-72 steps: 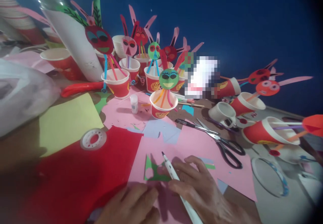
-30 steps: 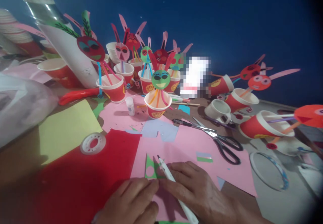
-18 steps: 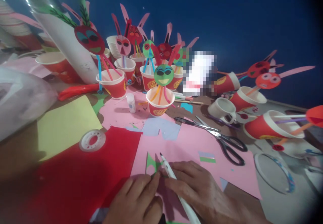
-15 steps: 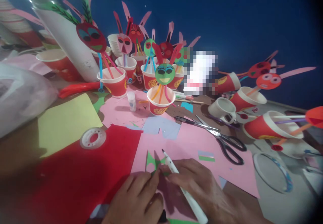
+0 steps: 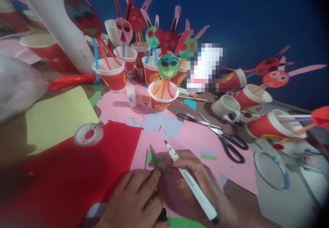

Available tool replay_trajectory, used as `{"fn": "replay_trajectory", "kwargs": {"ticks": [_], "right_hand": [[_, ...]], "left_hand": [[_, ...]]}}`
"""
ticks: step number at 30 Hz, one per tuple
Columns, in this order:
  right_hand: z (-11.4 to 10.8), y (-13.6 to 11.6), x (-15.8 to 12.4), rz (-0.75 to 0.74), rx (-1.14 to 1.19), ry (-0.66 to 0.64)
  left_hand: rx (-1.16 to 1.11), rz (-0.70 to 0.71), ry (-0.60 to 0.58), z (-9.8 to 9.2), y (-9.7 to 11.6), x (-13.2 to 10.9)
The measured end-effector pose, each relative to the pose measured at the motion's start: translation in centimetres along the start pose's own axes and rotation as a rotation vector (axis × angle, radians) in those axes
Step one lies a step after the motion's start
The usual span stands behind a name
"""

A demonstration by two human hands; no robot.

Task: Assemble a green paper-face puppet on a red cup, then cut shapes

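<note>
A white marker (image 5: 194, 187) with a bare black tip slants up and left, gripped in my right hand (image 5: 200, 173). Its tip is above the pink paper (image 5: 180, 149). My left hand (image 5: 136, 193) rests on the paper with curled fingers, its fingertips beside a jagged green paper scrap (image 5: 156, 160). What looks like a black marker cap (image 5: 162, 215) pokes out between its thumb and fingers. More green paper (image 5: 185, 222) shows below the hands at the bottom edge.
Black-handled scissors (image 5: 232, 147) and a pen (image 5: 190, 118) lie to the right. A tape roll (image 5: 88, 134) sits on red paper (image 5: 77, 173). Behind stand several red cups (image 5: 163, 105) with paper faces on straws, a small bottle (image 5: 131, 96) and a white mug (image 5: 224, 106).
My right hand has drawn the marker up and away from the green scrap, so more of the scrap shows. The left hand stays almost in place. The whole view has shifted slightly.
</note>
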State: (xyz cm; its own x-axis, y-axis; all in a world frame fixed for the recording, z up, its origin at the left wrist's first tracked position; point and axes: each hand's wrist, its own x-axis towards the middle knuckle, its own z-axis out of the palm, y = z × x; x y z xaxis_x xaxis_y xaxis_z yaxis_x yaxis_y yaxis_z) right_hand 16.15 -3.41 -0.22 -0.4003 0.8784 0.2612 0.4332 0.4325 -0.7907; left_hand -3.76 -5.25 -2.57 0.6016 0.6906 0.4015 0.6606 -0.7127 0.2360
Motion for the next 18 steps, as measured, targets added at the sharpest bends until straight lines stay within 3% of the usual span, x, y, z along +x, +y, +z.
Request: {"fn": "replay_trajectory", "kwargs": {"ticks": [6, 12, 16, 18], "right_hand": [[0.1, 0.1, 0.1, -0.087, -0.215, -0.112], [0.0, -0.3, 0.5, -0.108, -0.270, -0.124], [0.2, -0.3, 0.6, -0.103, -0.303, -0.107], [0.0, -0.1, 0.0, -0.087, -0.315, -0.074]], "left_hand": [[-0.033, -0.030, 0.018, 0.3, 0.0, -0.3], [-0.049, 0.034, 0.190, 1.1, -0.5, -0.5], [-0.030, 0.014, 0.084, 0.8, -0.4, -0.1], [-0.009, 0.030, 0.110, 0.7, -0.3, -0.1]]}}
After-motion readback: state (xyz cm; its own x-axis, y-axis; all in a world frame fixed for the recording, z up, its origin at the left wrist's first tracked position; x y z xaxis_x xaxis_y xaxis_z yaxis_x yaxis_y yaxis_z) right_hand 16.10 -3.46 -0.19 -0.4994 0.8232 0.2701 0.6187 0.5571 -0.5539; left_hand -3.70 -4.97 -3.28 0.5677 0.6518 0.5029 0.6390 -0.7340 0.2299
